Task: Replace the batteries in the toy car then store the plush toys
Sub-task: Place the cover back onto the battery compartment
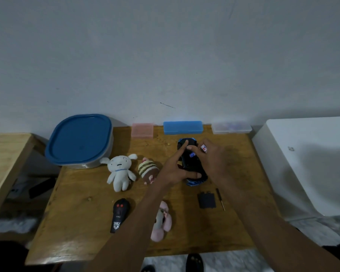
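Toward the back of the wooden table [82, 228], between the two hands, lies the toy car [192, 165], turned belly-up so that its black underside faces the camera; only slivers of its blue body show at the far and near ends. Much of it is covered by fingers, and the battery bay is hard to make out (a small blue-and-white shape sits inside it, too blurred to name surely). The left hand [175, 171] rests on the car with fingers straight, the index finger stretched along its far end and the thumb lying across its near end. The right hand [210, 156] pinches a small battery [204, 148] with a red and white label, held just beside the car's right edge; its other fingertips touch the underside.

Near the car's front lie a flat black cover [206, 200] and a thin screwdriver [220, 199], side by side. To the left sit a white plush [120, 173] and a striped plush [148, 170]; a pink plush [163, 222] is partly hidden under the left forearm. A black remote [119, 213] lies nearer, and a blue-lidded container [80, 140] stands at the back left.
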